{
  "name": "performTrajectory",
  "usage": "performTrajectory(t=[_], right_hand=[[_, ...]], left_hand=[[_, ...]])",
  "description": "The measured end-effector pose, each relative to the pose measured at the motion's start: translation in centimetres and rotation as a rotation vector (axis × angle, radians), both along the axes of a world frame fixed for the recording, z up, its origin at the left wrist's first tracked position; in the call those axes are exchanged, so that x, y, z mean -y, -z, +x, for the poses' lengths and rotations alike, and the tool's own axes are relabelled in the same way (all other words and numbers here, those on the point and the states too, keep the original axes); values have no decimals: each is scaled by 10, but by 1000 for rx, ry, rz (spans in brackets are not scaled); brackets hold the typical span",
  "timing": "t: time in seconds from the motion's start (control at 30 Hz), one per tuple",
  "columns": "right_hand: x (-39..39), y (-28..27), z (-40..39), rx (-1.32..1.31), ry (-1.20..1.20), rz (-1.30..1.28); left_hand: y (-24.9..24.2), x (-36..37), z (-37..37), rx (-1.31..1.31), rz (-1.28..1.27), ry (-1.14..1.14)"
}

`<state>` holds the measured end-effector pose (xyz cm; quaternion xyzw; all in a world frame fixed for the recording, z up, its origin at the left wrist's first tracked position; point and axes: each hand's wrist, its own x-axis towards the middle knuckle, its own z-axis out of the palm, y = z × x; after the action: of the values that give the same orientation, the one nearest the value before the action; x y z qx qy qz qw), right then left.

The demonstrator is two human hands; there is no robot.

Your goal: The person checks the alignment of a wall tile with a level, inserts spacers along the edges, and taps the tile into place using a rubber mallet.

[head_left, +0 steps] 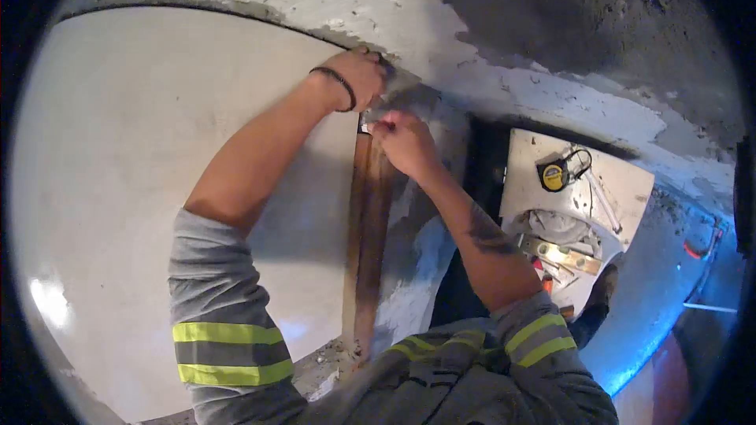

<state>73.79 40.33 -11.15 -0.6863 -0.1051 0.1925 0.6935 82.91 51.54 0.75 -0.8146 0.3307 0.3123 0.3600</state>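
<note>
Under our two hands, the big smooth white panel [157, 165] is standing against the rough plastered wall [441, 24], and it is filling most of what we are seeing to the left of our left forearm. Along its edge, directly below our hands, a long wooden batten [367, 244] is running upright down to the rubble at the floor; it seems that it is placed there to cover or close the joint between the panel and the wall. Our left hand [358, 75] is curling closed over the top corner, just above the batten's end, and we think it is steadying the work there. Our right hand [403, 140] is touching the top of the batten with the fingers pinched together around a small metal piece [368, 120], which is sitting between both hands; what exactly this piece is, we cannot tell. To the right of our right arm, well apart, a white board [622, 181] is lying on the floor and is carrying tools within reach: a yellow tape measure [554, 175] and a spirit level [563, 256].
</note>
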Motion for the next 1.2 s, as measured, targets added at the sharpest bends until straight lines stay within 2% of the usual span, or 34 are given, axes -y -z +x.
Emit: performTrajectory(t=[0.1,0.17,0.2,0.23,0.27,0.3,0.33,0.37,0.4,0.43,0.47,0.5,0.53,0.6,0.67,0.7,0.73,0.77,0.8,0.83,0.87,0.93,1.07,1.13,1.17,1.2], right_hand=[[1,-8,-8,39,-7,-54],[1,-7,-7,220,-48,-186],[0,-7,-5,221,-42,-191],[-2,-8,-2,155,-91,-200],[-6,-8,4,90,-144,-207],[-18,5,14,166,-105,-211],[-34,22,5,219,-114,-202],[-32,28,-4,571,-88,-199],[-25,25,5,781,-63,-209],[-17,20,13,993,-15,-223],[-13,13,7,404,-118,-70],[-5,3,-1,-183,-216,67],[13,-9,-6,-136,-239,41],[55,-27,-32,-420,-34,270],[102,-33,-59,-400,-104,304],[124,-35,-70,-402,-158,358],[138,-35,-88,-413,-101,399],[143,-30,-103,-410,-49,452],[148,-10,-98,-241,-128,271],[150,8,-97,22,-94,119],[157,2,-99,-275,-161,267],[160,-20,-101,-444,-123,286],[153,-16,-68,-332,-232,213],[125,-23,-33,-16,-616,-265],[110,-26,-18,-34,-555,-285],[85,-30,0,-34,-553,-301]], left_hand=[[-1,1,-3,9,-23,-29],[1,5,-3,20,-46,-24],[0,10,-3,4,-22,-83],[-8,18,-4,-13,6,-144],[-25,21,4,81,42,-115],[-55,13,7,177,97,-99],[-65,-56,28,71,-169,-133],[-75,-122,49,-68,-409,-154],[-119,-71,47,233,-259,-123],[-156,11,31,-107,133,-724],[-194,96,14,-354,718,-1137],[-189,94,-44,4,279,-767],[-178,95,-88,374,-140,-362],[-135,105,-141,465,-257,-672],[-79,129,-195,557,-485,-1011],[-3,108,-218,834,-870,-743],[-4,125,-231,431,-717,-927],[6,149,-248,429,-888,-999],[15,173,-264,422,-1064,-1061],[60,170,-264,55,-1927,-1446],[105,167,-263,-463,-2787,-1721],[137,177,-261,60,-2834,-1979],[136,176,-240,-54,-3067,-1994],[144,144,-220,182,-3143,-1940],[149,135,-206,509,-3055,-2094],[149,122,-194,490,-3068,-2104]])
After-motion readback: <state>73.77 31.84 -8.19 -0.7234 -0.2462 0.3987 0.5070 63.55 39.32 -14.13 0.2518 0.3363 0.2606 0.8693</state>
